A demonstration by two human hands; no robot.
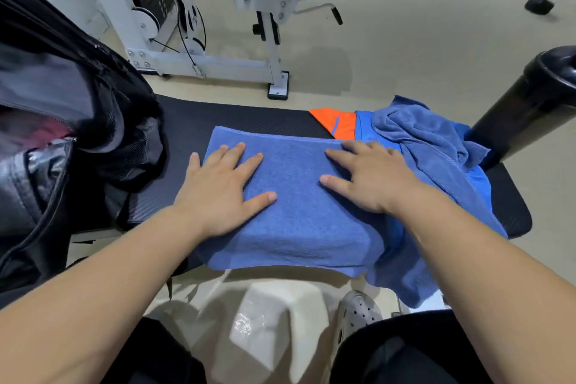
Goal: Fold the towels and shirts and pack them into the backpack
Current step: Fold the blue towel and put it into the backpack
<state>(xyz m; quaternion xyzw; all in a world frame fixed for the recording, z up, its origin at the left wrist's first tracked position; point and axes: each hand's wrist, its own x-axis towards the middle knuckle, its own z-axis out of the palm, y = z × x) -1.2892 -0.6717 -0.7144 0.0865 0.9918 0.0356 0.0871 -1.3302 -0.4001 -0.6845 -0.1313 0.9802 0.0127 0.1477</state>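
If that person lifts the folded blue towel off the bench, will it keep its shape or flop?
Probably floppy: the folded towel droops over the near edge of the bench. Its nubby terry looks grippy, so it likely won't slip. The fold may open unless held; the left hand and right hand press it flat.

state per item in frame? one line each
folded towel: folded, flat on bench
left hand: open, pressing flat on folded towel
right hand: open, pressing flat on folded towel
crumpled towel: unfolded, heaped on shirt
shirt: unfolded, mostly under crumpled towel
backpack: unzipped, open, at left
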